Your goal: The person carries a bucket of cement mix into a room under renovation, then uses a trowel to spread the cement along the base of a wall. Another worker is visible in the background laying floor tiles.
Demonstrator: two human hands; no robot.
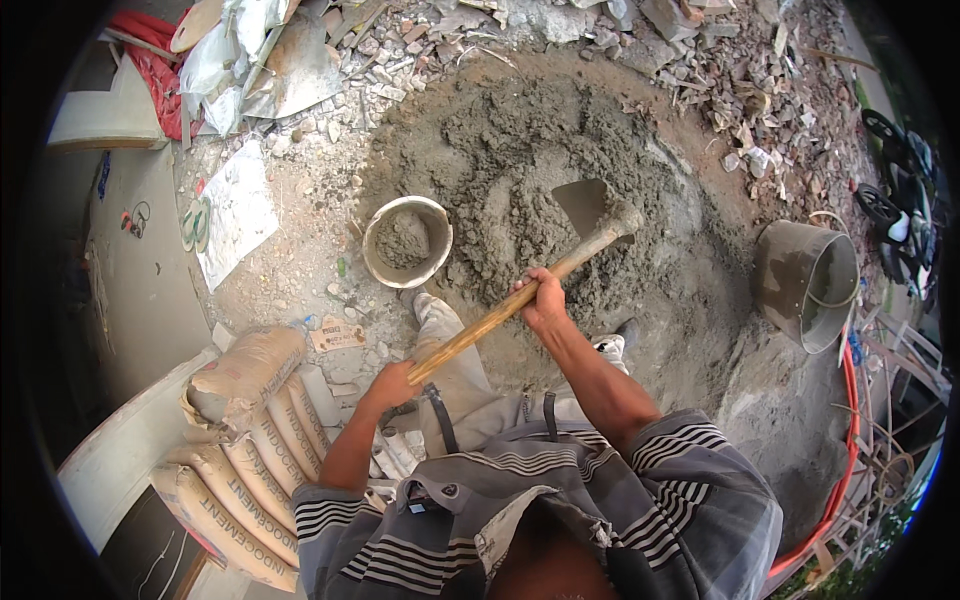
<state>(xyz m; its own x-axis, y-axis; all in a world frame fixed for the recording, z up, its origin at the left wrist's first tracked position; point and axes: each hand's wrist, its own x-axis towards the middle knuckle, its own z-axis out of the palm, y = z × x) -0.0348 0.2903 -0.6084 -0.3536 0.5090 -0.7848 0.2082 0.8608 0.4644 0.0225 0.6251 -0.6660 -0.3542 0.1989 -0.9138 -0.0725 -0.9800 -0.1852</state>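
Observation:
Both my hands grip the wooden handle of a hoe (490, 322), which slants up to the right across my body. My left hand (392, 386) is closed round the handle's near end. Farther up, my right hand (543, 298) wraps round the shaft toward the blade. The hoe's broad metal blade (584, 204) rests at a heap of wet grey mortar (490, 150); whether its edge is sunk in cannot be made out. Just left of the heap stands a pale-rimmed bucket (437, 259) partly filled with mortar (402, 240).
A grey bucket (785, 270) lies tipped at the right, near a red hose (848, 440). Stacked cement bags (245, 480) stand at the lower left. Broken rubble (740, 90) borders the heap's far side. A white sheet (238, 215) and green flip-flops (196, 225) lie at the left.

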